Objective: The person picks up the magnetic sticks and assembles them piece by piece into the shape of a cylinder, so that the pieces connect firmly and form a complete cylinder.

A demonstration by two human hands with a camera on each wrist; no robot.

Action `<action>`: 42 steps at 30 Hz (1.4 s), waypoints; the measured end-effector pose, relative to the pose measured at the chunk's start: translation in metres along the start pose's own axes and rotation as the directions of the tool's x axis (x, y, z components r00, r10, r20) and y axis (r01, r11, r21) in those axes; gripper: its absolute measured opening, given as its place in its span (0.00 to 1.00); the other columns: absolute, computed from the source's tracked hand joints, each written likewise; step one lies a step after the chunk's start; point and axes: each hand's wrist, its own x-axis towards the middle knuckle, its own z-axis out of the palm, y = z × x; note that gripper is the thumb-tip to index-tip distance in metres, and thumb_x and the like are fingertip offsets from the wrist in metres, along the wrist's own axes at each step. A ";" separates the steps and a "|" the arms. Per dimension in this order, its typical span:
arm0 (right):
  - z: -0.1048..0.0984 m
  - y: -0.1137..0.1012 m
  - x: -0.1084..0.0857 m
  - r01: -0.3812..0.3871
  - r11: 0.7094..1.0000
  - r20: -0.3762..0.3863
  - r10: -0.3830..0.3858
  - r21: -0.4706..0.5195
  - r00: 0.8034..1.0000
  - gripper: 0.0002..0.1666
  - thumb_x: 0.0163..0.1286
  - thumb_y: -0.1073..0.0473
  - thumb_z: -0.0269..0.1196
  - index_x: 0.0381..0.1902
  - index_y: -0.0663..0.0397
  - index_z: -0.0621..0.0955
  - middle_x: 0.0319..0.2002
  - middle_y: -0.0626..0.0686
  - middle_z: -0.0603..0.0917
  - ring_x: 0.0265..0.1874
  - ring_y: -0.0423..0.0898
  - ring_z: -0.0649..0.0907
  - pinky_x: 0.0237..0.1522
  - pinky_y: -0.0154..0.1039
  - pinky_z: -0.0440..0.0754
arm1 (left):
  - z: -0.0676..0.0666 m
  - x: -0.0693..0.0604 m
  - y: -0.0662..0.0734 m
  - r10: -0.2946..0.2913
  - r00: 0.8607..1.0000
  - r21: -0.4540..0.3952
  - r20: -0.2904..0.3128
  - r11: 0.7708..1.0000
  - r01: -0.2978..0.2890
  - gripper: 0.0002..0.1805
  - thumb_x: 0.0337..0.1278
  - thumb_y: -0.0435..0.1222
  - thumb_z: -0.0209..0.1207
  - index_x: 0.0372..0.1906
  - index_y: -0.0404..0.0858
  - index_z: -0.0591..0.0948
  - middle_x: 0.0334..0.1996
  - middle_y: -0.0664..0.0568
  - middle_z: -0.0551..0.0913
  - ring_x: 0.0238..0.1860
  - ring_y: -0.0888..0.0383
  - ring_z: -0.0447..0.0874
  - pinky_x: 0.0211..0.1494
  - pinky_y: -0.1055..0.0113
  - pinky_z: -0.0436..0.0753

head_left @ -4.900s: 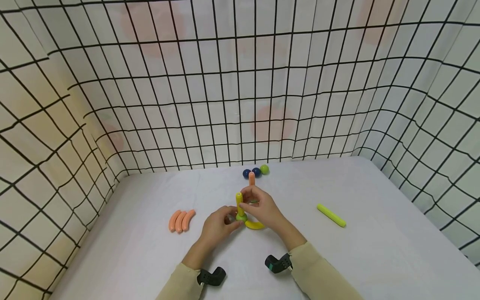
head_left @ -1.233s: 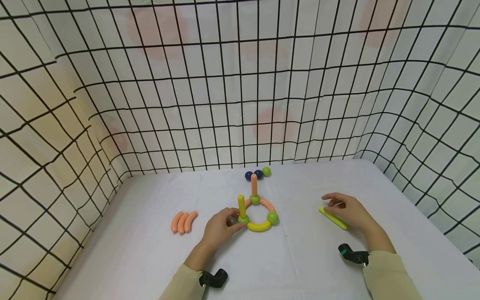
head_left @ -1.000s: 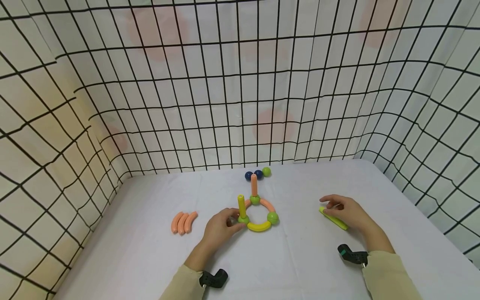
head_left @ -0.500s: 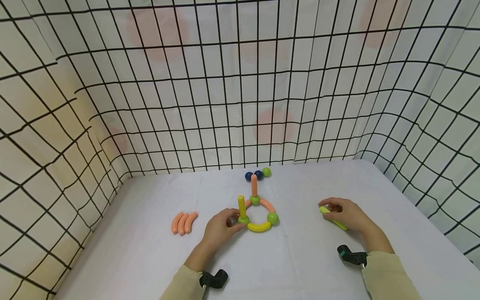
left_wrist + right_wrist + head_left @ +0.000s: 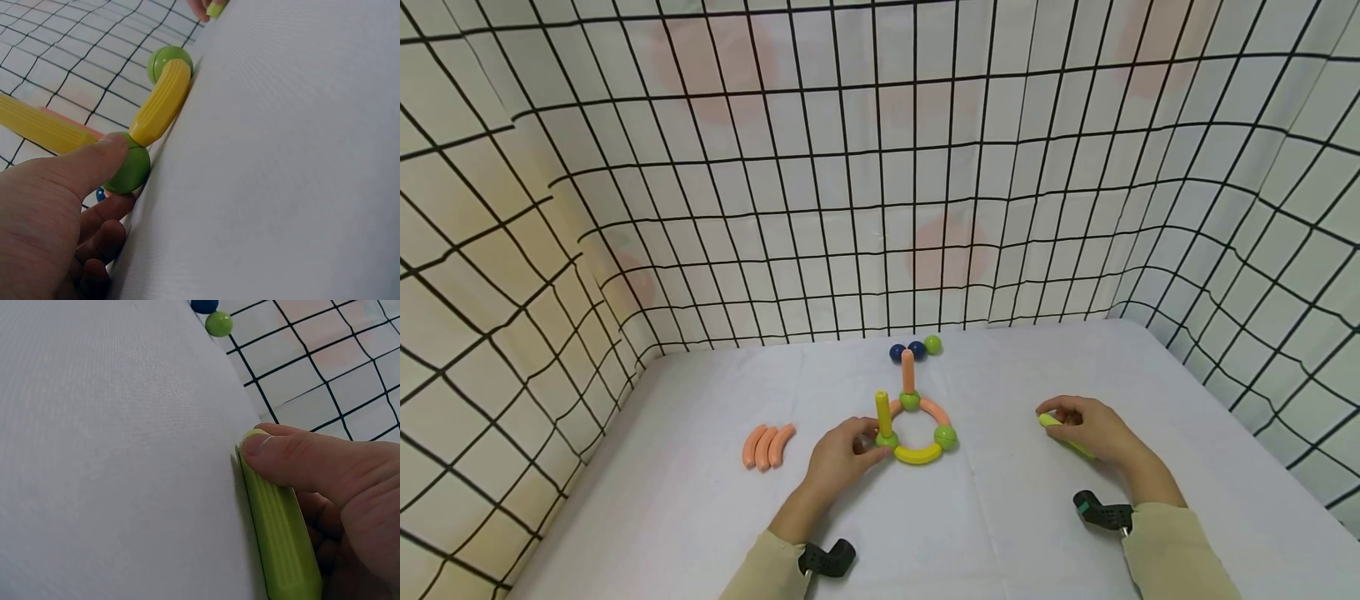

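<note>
1. Locate the lime stick [image 5: 278, 531]: it is at the desk [image 5: 1000, 542] surface, right of the ring assembly [image 5: 936, 409] and well apart from it.
2. Note the long axis: the lime stick runs from far left to near right, its far end angled toward the ring side.
3. Note the nearer hand: the right hand [image 5: 1096, 429] is directly at the lime stick, pinching it near the far end, thumb on the ring side. The left hand [image 5: 838, 457] is well to the left.
4. Check the left hand: thumb and fingers grip the green ball [image 5: 131, 169] at the left of the ring assembly, below the upright yellow stick [image 5: 883, 412].
5. Compare views: the right wrist view exposes the ribbed face of the lime stick (largely covered by the hand in the head view) but omits the ring assembly. Only the head view shows the three orange pieces [image 5: 762, 447] at left.
6. Contact between the lime stick's full length and the desk cannot be confirmed.
</note>
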 end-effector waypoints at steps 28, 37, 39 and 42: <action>-0.003 -0.021 0.002 0.003 0.998 -0.054 0.000 0.062 0.999 0.22 0.72 0.51 0.63 0.60 0.54 0.81 0.51 0.58 0.83 0.47 0.50 0.79 0.44 0.39 0.75 | -0.001 -0.001 0.001 0.007 1.000 0.000 -0.008 1.000 -0.007 0.21 0.55 0.48 0.70 0.53 0.48 0.84 0.38 0.57 0.83 0.29 0.66 0.70 0.31 0.73 0.68; 0.002 -0.032 0.008 0.043 0.991 -0.076 -0.033 0.128 0.997 0.19 0.72 0.54 0.63 0.57 0.52 0.79 0.52 0.57 0.83 0.46 0.49 0.79 0.42 0.38 0.77 | -0.001 -0.002 0.001 0.011 1.000 -0.004 -0.005 1.000 -0.011 0.21 0.56 0.48 0.70 0.54 0.48 0.84 0.39 0.57 0.84 0.30 0.67 0.71 0.31 0.73 0.69; 0.003 -0.034 0.008 0.046 0.990 -0.080 -0.035 0.132 0.996 0.19 0.72 0.53 0.63 0.58 0.52 0.78 0.52 0.56 0.83 0.47 0.49 0.79 0.43 0.39 0.77 | -0.002 -0.002 0.001 0.010 1.000 -0.005 -0.004 1.000 -0.010 0.21 0.56 0.47 0.70 0.54 0.48 0.84 0.39 0.57 0.84 0.30 0.66 0.71 0.31 0.73 0.69; 0.004 -0.039 0.009 0.052 0.985 -0.089 -0.038 0.162 0.995 0.20 0.72 0.51 0.63 0.58 0.52 0.78 0.53 0.57 0.82 0.48 0.50 0.79 0.44 0.39 0.77 | -0.002 -0.002 0.002 0.009 1.000 -0.008 -0.003 1.000 -0.009 0.21 0.56 0.47 0.70 0.54 0.48 0.84 0.38 0.57 0.83 0.29 0.66 0.70 0.31 0.73 0.68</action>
